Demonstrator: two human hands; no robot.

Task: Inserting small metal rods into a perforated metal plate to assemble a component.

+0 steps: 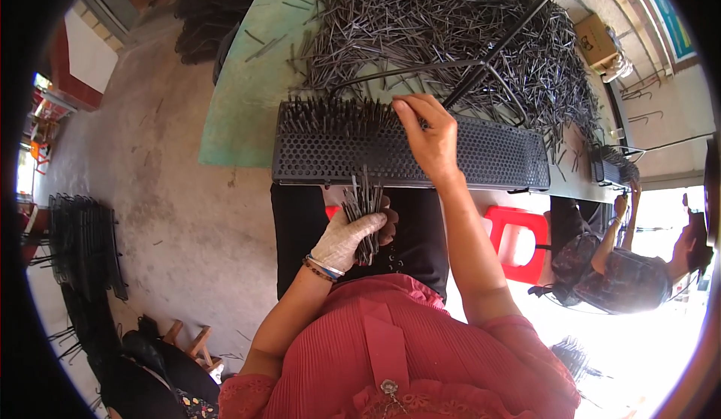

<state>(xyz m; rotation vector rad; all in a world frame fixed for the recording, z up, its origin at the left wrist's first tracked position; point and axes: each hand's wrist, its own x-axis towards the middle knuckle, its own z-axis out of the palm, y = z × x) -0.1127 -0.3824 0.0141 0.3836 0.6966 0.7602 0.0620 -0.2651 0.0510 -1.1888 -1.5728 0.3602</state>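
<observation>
Room over front of tray (pixel 492 155), R of R hand (pixel 432 135), w/ rod frame (pixel 484 64) behind, upright strips (pixel 330 115) rear L.

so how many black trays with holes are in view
2: one long tray below the person's right hand, another tray farther right, by the co-worker. More may be hidden.

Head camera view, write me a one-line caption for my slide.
Gloved left hand grips a bundle of dark strips; bare right hand is at a perforated black tray.
</observation>
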